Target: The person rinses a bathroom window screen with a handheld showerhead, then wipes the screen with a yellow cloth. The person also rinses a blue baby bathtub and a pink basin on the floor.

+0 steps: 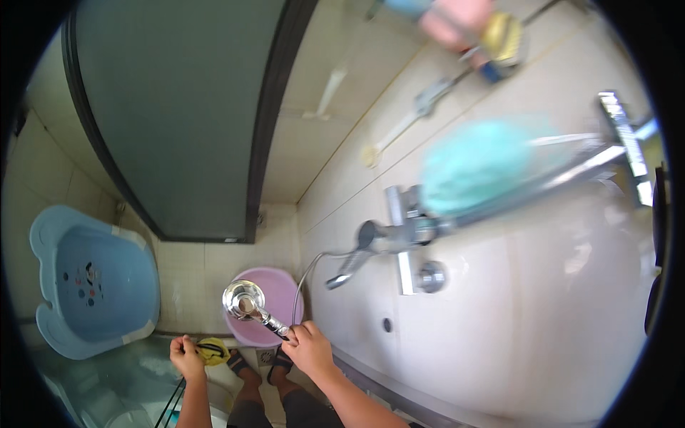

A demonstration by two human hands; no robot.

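My right hand (309, 348) is closed around the handle of a chrome handheld shower head (244, 300), held over a pink plastic basin (278, 305) on the floor. A metal hose (307, 273) runs up towards the wall-mounted shower mixer (396, 238). My left hand (187, 357) grips the edge of a yellow cloth-like item with black parts (214, 351), which hangs to the right of the fingers. What exactly this item is, I cannot tell.
A light blue plastic baby bathtub (107, 283) stands at the left. A dark-framed frosted glass panel (176, 117) rises beyond the basins. On the tiled wall hang a blurred turquoise mesh item (476, 166) and colourful items (455, 24). A floor drain (265, 357) lies between my sandalled feet.
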